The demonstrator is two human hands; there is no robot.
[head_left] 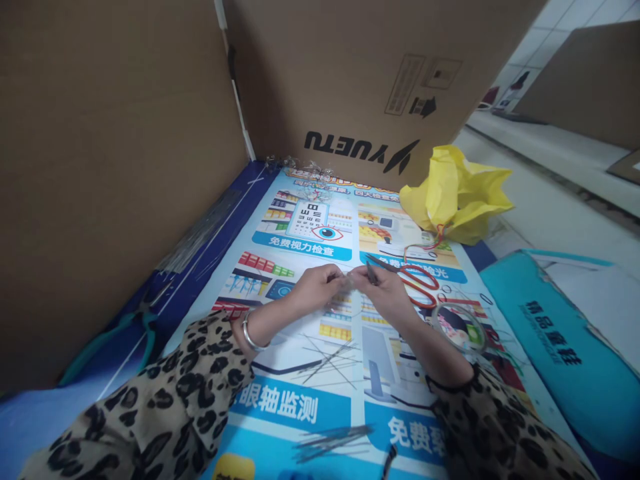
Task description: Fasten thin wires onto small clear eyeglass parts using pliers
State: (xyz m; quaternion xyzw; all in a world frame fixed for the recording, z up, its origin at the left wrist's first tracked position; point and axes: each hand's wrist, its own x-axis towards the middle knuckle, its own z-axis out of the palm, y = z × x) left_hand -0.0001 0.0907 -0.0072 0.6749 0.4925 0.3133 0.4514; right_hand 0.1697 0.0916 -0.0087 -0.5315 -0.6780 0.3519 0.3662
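My left hand (323, 287) and my right hand (383, 290) meet over the middle of a printed poster (300, 327). Fingertips are pinched together at a small, pale, partly see-through thing, too small to name. A dark pointed piece shows at the right hand's fingers; whether it is gripped is unclear. Just beyond the right hand lie scissors (420, 285) with orange handles. A roll of clear tape (459, 328) rests beside my right forearm. Thin wire pieces (327, 361) are scattered below the hands, and a small bundle of wires (334, 440) sits closer to me.
Pliers (143, 320) with teal handles lie at left, near a row of straight wires (203, 230). Tangled wire (313, 175) is at the back. Cardboard walls (350, 80) rise behind and left. Crumpled yellow paper (457, 193) and a teal box (555, 353) are at right.
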